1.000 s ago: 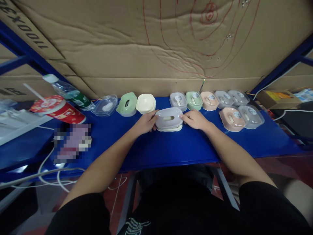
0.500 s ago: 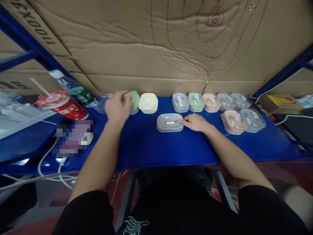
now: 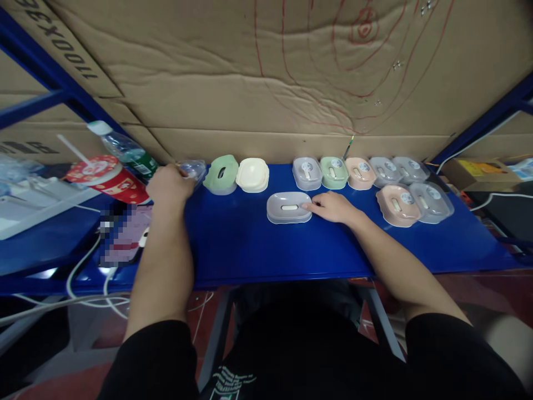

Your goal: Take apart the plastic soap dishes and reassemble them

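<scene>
A pale lavender soap box [image 3: 277,205] with an oval white-filled slot lies on the blue table in front of me. My right hand [image 3: 333,207] grips its right end, the thumb on top of the rim. Over on the left, my left hand [image 3: 170,188] has its fingers closed at the edge of a clear plastic lid [image 3: 195,168]; the hand hides part of it. Right of that lid sit a green slotted box part [image 3: 227,180] and a cream box part [image 3: 252,175], which looks stacked.
Several lidded soap boxes in lavender, green [image 3: 334,176], peach [image 3: 398,210] and grey [image 3: 431,206] stand at the right. At the left are a red cup [image 3: 112,180], a bottle [image 3: 135,158], a phone [image 3: 127,236] and white cables. Cardboard [image 3: 208,100] walls the back.
My left hand has moved left from beside the green box part to the clear lid, uncovering the green part. My right hand stays on the lavender soap box.
</scene>
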The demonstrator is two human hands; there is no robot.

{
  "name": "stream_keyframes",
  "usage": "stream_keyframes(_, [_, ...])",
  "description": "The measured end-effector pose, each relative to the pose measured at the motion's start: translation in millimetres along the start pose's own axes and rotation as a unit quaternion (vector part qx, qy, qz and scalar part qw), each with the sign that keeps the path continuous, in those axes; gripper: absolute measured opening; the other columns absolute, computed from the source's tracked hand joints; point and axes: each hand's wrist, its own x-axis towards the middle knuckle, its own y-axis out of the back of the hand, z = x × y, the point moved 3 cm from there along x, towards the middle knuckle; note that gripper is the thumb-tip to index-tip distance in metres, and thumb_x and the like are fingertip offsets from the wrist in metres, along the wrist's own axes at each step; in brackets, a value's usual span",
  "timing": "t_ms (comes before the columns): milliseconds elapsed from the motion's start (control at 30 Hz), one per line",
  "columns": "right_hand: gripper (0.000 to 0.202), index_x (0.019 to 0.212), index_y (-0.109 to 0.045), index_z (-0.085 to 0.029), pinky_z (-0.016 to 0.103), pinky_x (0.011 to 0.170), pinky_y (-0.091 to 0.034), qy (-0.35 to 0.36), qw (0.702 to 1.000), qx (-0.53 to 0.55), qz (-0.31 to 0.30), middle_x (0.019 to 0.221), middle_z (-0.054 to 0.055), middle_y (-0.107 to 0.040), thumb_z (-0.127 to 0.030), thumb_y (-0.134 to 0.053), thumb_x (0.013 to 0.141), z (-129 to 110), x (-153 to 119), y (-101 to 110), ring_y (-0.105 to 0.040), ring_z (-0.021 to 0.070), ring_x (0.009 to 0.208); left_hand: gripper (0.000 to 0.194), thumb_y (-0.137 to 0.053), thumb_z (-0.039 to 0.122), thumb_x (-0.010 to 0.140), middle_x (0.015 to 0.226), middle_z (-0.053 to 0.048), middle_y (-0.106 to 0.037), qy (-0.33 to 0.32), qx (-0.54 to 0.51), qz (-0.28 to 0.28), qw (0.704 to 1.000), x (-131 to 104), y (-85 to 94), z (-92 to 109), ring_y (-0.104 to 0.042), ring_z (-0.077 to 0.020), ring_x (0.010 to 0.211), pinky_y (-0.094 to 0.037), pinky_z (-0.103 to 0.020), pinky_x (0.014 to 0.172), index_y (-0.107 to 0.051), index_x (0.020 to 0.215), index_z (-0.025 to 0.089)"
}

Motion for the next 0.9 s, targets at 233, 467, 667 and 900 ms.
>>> stream_keyframes(233, [0.072, 0.075, -0.071, -0.023, 0.034, 0.061, -0.035, -0.005, 0.999, -0.006, 0.036, 0.076, 0.008, -0.074, -0.083, -0.044, 0.102, 1, 0, 1, -0.068, 0.0232, 0.073, 0.028, -0.074, 0.015, 0.084, 0.099, -0.003, -0.07, -0.082, -0.048, 0.154, 0.983, -13, 15.7, 27, -0.066, -0.0238, 0.097, -0.05, -0.045, 0.096, -0.063, 0.109, 0.018])
stream_keyframes(467, [0.059, 0.131, -0.07, -0.023, 0.039, 0.073, -0.054, 0.064, 0.945, 0.162, 0.276, 0.093, 0.006, -0.078, -0.072, -0.063, 0.098, 7, -8, 19, -0.068, 0.0224, 0.072, 0.026, -0.073, 0.042, 0.099, 0.092, -0.001, -0.072, -0.369, -0.23, 0.181, 0.882, -77, 3.5, 85, -0.05, -0.0119, 0.063, -0.047, -0.032, 0.07, -0.07, 0.111, 0.019])
stream_keyframes(667, [0.065, 0.142, -0.061, -0.026, 0.039, 0.069, -0.056, 0.142, 0.937, 0.212, 0.237, 0.099, 0.005, -0.077, -0.071, -0.067, 0.096, -6, -5, 2, -0.069, 0.0219, 0.072, 0.026, -0.072, 0.045, 0.102, 0.08, 0.003, -0.072, -0.458, -0.287, -0.02, 0.841, -138, -17.8, 124, -0.046, -0.0076, 0.051, -0.042, -0.024, 0.056, -0.073, 0.113, 0.022])
stream_keyframes(900, [0.055, 0.083, -0.063, -0.024, 0.032, 0.061, -0.043, 0.066, 0.939, 0.223, 0.253, 0.066, -0.001, -0.064, -0.075, -0.054, 0.1, -13, -6, 0, -0.056, 0.0167, 0.06, 0.032, -0.063, 0.045, 0.105, 0.093, -0.004, -0.078, -0.341, -0.345, -0.131, 0.864, -134, -47.0, 122, -0.053, -0.0101, 0.055, -0.047, -0.025, 0.055, -0.073, 0.124, 0.021])
